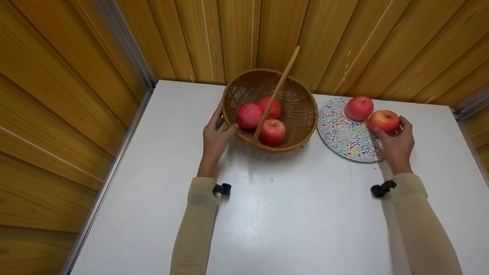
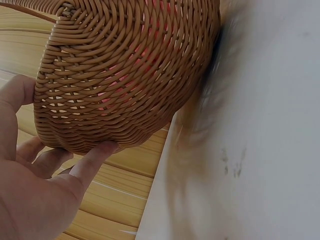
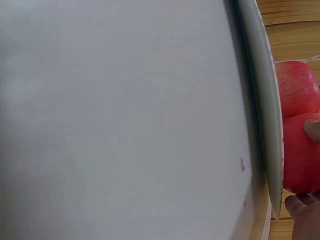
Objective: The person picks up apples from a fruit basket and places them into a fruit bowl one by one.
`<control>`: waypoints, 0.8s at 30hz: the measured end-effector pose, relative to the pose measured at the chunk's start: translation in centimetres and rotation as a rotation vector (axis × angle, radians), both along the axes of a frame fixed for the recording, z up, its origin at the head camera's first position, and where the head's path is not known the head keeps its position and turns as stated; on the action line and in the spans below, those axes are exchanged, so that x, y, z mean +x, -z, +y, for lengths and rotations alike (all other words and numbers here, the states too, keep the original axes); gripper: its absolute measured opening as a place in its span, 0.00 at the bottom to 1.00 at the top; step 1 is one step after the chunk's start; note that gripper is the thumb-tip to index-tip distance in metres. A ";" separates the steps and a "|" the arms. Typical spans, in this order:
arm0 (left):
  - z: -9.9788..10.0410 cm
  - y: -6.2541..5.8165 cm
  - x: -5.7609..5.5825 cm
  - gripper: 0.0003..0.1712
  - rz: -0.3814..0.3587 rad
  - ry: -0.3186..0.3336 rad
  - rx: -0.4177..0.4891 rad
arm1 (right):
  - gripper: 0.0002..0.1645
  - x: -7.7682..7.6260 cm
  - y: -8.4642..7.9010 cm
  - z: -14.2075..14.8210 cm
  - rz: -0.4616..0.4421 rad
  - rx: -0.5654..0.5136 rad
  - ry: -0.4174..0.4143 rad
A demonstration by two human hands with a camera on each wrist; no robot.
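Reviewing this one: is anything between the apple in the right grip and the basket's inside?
Yes, low down: beside the held apple in the right grip, a second apple partly blocks the way to the basket, whose rim also stands between. Lifting would likely clear both.

Brown woven wicker basket (image 1: 300, 110) at left, three red apples (image 1: 249, 116) inside.
At right, round multicolour-patterned plate (image 1: 342, 139) carries one red apple (image 1: 357, 110) and, nearer, one yellow-red apple (image 1: 385, 119).

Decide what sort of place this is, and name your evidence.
Probably a small booth set up for filming handwork: wood-look panels stand close behind and beside a white table, and black devices are worn at both wrists.
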State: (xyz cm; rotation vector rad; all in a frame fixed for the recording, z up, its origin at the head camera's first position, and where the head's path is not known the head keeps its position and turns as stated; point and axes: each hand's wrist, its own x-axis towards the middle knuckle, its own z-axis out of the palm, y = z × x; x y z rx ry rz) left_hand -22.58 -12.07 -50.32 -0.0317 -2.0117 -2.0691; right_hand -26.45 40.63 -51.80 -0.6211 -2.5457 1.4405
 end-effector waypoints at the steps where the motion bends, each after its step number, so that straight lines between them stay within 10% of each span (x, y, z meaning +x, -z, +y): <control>1: 0.0 0.0 0.0 0.46 0.001 -0.001 -0.003 | 0.58 0.0 0.0 0.0 -0.003 -0.002 0.002; 24: 0.0 -0.2 0.0 0.47 -0.006 -0.003 -0.008 | 0.51 0.6 -2.4 -1.1 0.116 0.085 0.032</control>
